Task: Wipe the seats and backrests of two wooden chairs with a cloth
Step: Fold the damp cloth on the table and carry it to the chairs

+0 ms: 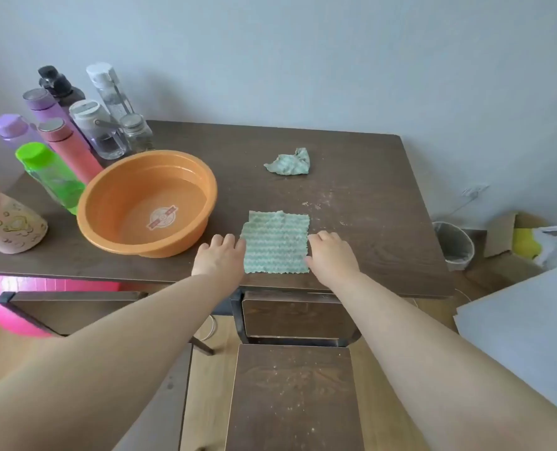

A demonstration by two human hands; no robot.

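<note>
Both arms out over the table [352, 164], cloth [277, 244] spread flat near the front edge, square between the hands. Left hand [220, 255] at the cloth's left edge, right hand [330, 255] at the right edge, knuckles up, fingers bent down onto the fabric. Pinching the edges or just pressing them flat? Cannot tell, fingertips hidden under the knuckles. Spread out like that, probably for folding into a pad or for lifting by both sides, ready for wiping. Not yet on any chair.

Straight below, the near chair: backrest [296, 315] tucked under the table's edge, seat [293, 395] speckled with pale crumbs and dust, plainly unwiped. Off to the left, a second chair [75, 307], only its dark frame and wooden panel in view.

Around the cloth: orange basin [147, 203] just beside the left hand, seemingly some water in it, handy for wetting. Behind it, a crowd of bottles [65, 148]. Further back, a second cloth [288, 162], crumpled, well apart. On the floor to the right, a bin [454, 245] and a cardboard box [504, 232].

In the way: little. Basin rim close enough for a knock from the left wrist on lifting. Table edge overhanging the backrest, so likely some pulling-out of the chair before a proper wipe there.
</note>
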